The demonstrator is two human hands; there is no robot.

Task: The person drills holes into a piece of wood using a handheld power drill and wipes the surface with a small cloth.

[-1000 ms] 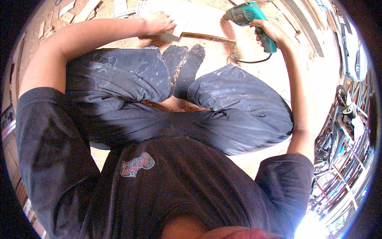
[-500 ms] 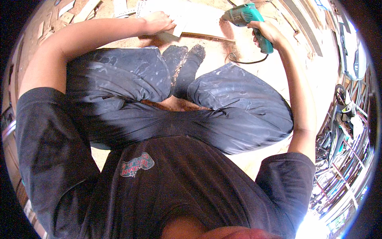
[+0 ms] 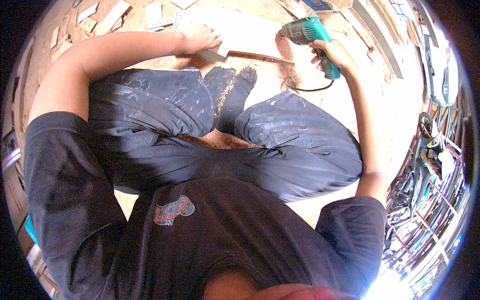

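Observation:
My right hand (image 3: pixel 330 54) is wrapped around the grip of a teal power drill (image 3: pixel 311 31). The drill points left, its nose at a brownish patch of wood dust on the brightly lit pale work surface; the tip is too washed out to make out. A dark cord (image 3: pixel 312 90) curves from the bottom of its handle. To the left, my left hand (image 3: pixel 200 39) presses down with curled fingers on a pale wooden board (image 3: pixel 216 54), close to its near corner. Glare hides most of the board's outline.
My crossed legs (image 3: pixel 155 100) and dark-socked feet (image 3: pixel 227 90) lie just below the board. Wood offcuts (image 3: pixel 112 16) are scattered at the far left. Long planks (image 3: pixel 377 37) lie at the far right, and a cluttered rack (image 3: pixel 430 215) stands along the right side.
The whole view has shifted slightly, so the legs and board sit lower in the picture. Both hands keep their holds; the drill stays at nearly the same spot on the board.

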